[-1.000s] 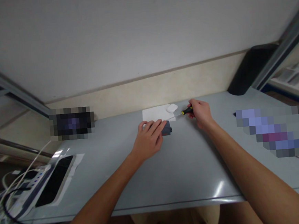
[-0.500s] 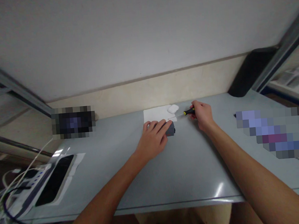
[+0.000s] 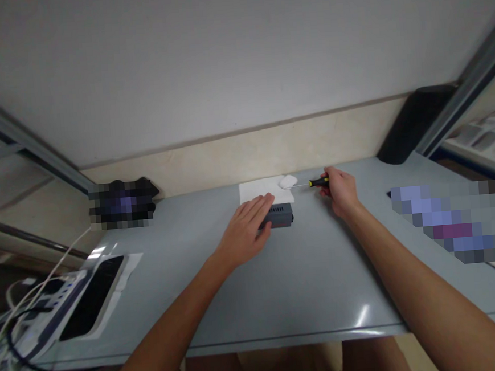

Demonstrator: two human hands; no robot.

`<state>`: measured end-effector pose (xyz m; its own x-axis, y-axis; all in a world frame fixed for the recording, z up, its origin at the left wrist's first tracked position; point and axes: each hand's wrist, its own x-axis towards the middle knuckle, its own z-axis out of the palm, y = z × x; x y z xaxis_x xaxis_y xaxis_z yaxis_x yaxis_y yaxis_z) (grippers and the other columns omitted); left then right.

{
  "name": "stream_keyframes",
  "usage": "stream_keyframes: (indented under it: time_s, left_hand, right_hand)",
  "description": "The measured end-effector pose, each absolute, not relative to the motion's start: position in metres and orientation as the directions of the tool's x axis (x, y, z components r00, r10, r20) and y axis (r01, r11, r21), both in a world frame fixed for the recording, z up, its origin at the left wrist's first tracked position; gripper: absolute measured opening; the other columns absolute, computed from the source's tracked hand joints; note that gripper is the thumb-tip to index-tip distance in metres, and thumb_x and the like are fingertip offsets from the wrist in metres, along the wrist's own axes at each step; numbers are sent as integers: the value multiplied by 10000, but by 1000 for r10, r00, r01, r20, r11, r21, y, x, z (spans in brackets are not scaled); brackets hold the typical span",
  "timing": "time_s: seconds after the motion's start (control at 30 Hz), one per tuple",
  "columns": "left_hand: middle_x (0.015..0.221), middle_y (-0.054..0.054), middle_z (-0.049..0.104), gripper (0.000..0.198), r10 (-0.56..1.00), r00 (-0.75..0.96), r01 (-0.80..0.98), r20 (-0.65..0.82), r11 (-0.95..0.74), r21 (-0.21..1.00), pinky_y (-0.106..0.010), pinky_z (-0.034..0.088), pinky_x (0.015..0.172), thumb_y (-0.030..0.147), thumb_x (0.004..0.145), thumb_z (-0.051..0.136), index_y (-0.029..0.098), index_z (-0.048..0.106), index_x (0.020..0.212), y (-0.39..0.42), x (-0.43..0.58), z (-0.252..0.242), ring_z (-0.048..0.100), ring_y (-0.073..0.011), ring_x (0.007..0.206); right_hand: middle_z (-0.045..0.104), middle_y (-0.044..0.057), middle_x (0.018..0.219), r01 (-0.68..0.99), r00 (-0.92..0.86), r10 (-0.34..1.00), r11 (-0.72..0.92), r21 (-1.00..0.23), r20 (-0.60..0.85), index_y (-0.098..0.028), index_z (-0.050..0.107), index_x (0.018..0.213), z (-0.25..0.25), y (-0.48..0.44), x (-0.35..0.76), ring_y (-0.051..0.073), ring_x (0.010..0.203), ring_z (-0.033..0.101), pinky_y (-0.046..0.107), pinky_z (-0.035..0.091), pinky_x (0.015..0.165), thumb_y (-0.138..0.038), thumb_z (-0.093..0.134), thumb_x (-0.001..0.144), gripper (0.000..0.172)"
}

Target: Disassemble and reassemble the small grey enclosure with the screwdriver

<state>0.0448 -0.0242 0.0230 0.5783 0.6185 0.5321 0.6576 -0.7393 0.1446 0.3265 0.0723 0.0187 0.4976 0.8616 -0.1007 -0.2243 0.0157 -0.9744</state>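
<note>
A dark grey box with a row of slots (image 3: 281, 215) lies on the table. My left hand (image 3: 246, 228) is at the box's left end, fingers stretched out along its far side and thumb on the near side; whether they touch it is hard to tell. My right hand (image 3: 338, 188) is closed around the black and yellow handle of a screwdriver (image 3: 318, 182). The thin shaft points left, toward a rounded white object (image 3: 289, 181) at the edge of a white sheet of paper (image 3: 260, 189). Where exactly the tip ends is hard to make out.
A phone-like dark slab (image 3: 94, 297) and a power strip (image 3: 60, 311) with tangled cables lie at left. A black cylinder (image 3: 414, 126) leans at the back right. Blurred-out items sit at the far left and right. A wall bounds the table's back.
My left fingers have straightened and drawn left, so more of the grey box shows. My right hand has shifted slightly right with the screwdriver, its shaft farther from the box.
</note>
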Motion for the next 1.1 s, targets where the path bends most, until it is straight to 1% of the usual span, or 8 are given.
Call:
stream_keyframes:
  time_s: [0.23,0.37,0.5,0.63,0.73,0.83,0.97,1.1]
  left_hand:
    - [1130,-83,789,333,874,316,504,370,-485,715,-391,636,971,370,1013,701,205,650,1297,-13,24,13,770,-221,1027]
    - [1014,-71,784,349,940,234,366,251,-324,872,-362,624,889,475,1016,687,192,657,1218,-4,26,0,765,-213,958]
    - [994,-66,772,359,949,218,443,227,-303,844,-376,613,880,491,1035,656,184,712,1213,0,30,-9,744,-217,922]
    - [1069,-82,772,322,936,162,578,313,-347,739,-385,607,887,459,1054,652,195,750,1210,-2,32,-13,721,-220,944]
    - [1172,-108,758,285,882,177,657,437,-437,614,-423,593,972,412,1095,601,201,738,1228,-5,33,-12,695,-244,1082]
    - [1265,-125,736,278,823,261,678,505,-529,510,-472,550,1088,374,1122,552,204,701,1282,-8,32,-7,654,-262,1224]
    - [1303,-131,733,300,801,390,656,453,-588,473,-498,522,1115,360,1115,562,203,657,1352,-11,31,-5,661,-275,1239]
    - [1334,-132,732,325,809,415,672,416,-581,460,-522,506,1116,358,1103,583,213,641,1388,-13,31,-6,662,-296,1266]
  right_hand:
    - [608,-14,596,-326,416,899,11,-945,-133,-207,609,788,26,71,328,91,408,431,199,406,362,-278,655,909,148]
    - [673,-15,757,-417,414,904,81,-905,-110,-223,580,891,26,73,329,79,463,466,191,446,407,-240,670,910,94]
    - [688,-33,790,-405,467,877,99,-909,-112,-231,581,970,26,76,332,71,491,499,172,469,451,-238,701,940,124]
    - [730,-23,791,-311,499,866,184,-932,4,-238,578,976,28,76,331,76,479,482,187,447,452,-443,783,947,291]
    - [615,-45,639,-225,515,848,272,-936,123,-237,574,864,32,71,330,94,472,466,200,381,425,-556,753,956,377]
    - [467,-53,582,-108,508,823,355,-929,255,-234,559,733,37,62,330,104,491,433,213,330,429,-490,709,960,374]
    - [457,-15,608,127,383,782,483,-866,492,-220,548,619,47,43,326,124,587,418,241,332,526,-350,662,899,329]
    - [468,-7,601,293,260,789,486,-824,557,-228,527,612,51,24,313,147,612,429,282,345,600,-318,633,849,275]
